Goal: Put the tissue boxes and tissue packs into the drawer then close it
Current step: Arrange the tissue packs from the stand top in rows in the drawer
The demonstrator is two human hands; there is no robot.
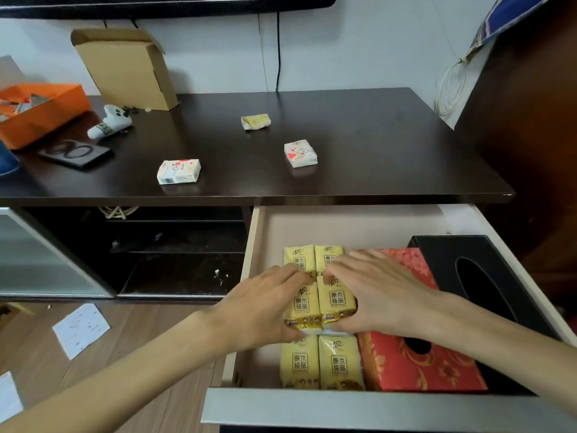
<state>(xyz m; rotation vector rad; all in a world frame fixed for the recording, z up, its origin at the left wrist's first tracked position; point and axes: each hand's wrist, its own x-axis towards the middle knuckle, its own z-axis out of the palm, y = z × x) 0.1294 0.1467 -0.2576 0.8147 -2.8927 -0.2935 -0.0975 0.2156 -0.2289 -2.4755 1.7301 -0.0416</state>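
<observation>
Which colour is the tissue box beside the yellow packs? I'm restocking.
Red with a gold floral pattern, seen in the head view, inside the drawer.

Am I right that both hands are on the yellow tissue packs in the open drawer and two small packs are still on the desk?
Not quite: the head view shows three small packs on the desk, not two. Left hand and right hand do rest on the yellow tissue packs in the open drawer.

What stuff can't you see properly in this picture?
Head view only:
- Middle yellow tissue packs: partly covered by the left hand and right hand.
- Black tissue box: its near end is hidden behind the right forearm.
- Orange box: cut off by the left edge.
- Print on the white pack: too small to read.
</observation>
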